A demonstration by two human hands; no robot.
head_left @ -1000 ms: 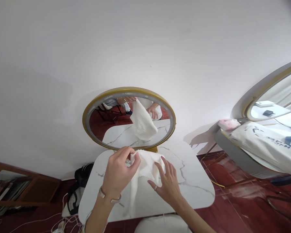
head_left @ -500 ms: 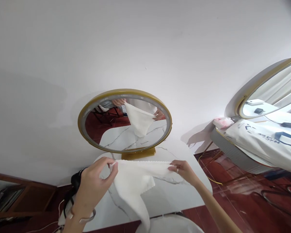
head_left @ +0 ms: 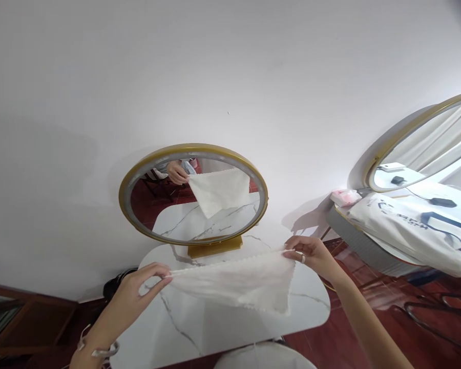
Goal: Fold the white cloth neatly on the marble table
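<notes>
A thin white cloth (head_left: 234, 282) with a scalloped edge is stretched between my two hands above a white marbled table (head_left: 180, 333). My left hand (head_left: 146, 287) pinches one upper corner between thumb and fingers. The opposite upper corner is pinched by my right hand (head_left: 309, 253), which wears a ring. The cloth's lower part hangs loose and is slightly blurred. Behind it stands a round gold-framed mirror (head_left: 194, 148) on a gold base (head_left: 215, 248), reflecting the cloth and one hand.
On the right, a second table (head_left: 369, 243) bears a white printed bag (head_left: 415, 225), a pink-and-white packet (head_left: 346, 197) and another round mirror (head_left: 426, 148). A white round seat (head_left: 265, 356) sits at the near table edge. A wooden cabinet (head_left: 34, 328) is at the lower left.
My hands have moved farther apart, the left leftward and down, the right to the right and slightly up. The cloth, bunched and drooping before, is now spread wider. The view has shifted slightly.
</notes>
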